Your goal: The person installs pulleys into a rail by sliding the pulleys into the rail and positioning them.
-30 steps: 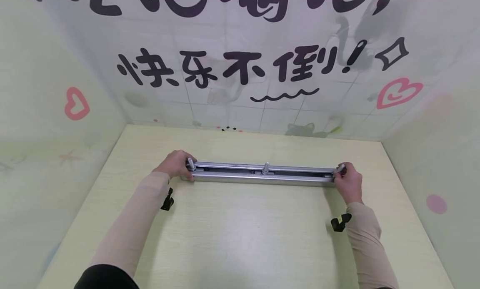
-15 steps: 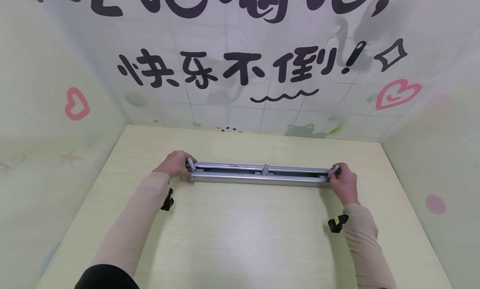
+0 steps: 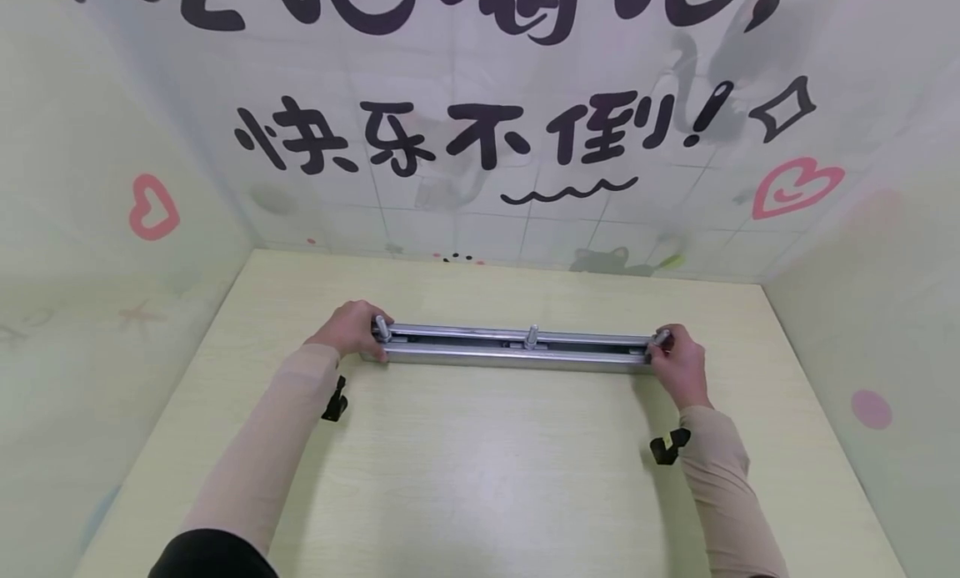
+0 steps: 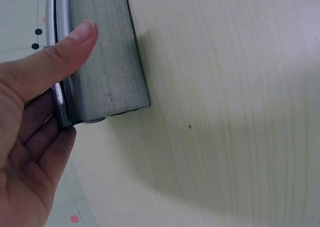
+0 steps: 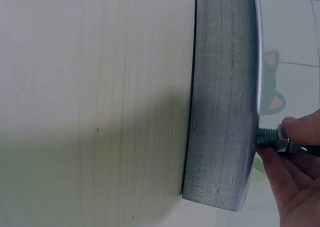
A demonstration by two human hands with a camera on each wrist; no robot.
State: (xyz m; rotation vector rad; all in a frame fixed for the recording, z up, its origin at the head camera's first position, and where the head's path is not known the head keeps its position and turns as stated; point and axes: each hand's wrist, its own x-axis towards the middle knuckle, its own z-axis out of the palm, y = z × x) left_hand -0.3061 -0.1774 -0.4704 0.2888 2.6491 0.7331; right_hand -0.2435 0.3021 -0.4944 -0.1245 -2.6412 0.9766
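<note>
A grey metal strut channel (image 3: 517, 359) lies lengthwise across the table, its slot facing up. My left hand (image 3: 350, 328) grips its left end. In the left wrist view the thumb lies on the channel's side wall (image 4: 107, 72), with the fingers around the slotted edge. A bolt (image 3: 383, 328) stands beside that hand, and another bolt (image 3: 532, 336) rises from the slot's middle. At the right end my right hand (image 3: 681, 365) pinches a third bolt (image 3: 662, 336). The right wrist view shows its green-tinted thread (image 5: 267, 137) and hex nut (image 5: 283, 144) between thumb and fingers, slightly inward of the channel's end.
The channel rests on a pale wood-grain table (image 3: 480, 478). Behind it hangs a white printed backdrop (image 3: 450, 211) with black lettering, and light side panels (image 3: 82, 311) flank the table. Black wrist cameras (image 3: 335, 400) sit at both sleeves.
My right hand has slid a short way left along the channel, with the pinched bolt moving along the slot. The left hand, the channel and the other bolts have stayed put.
</note>
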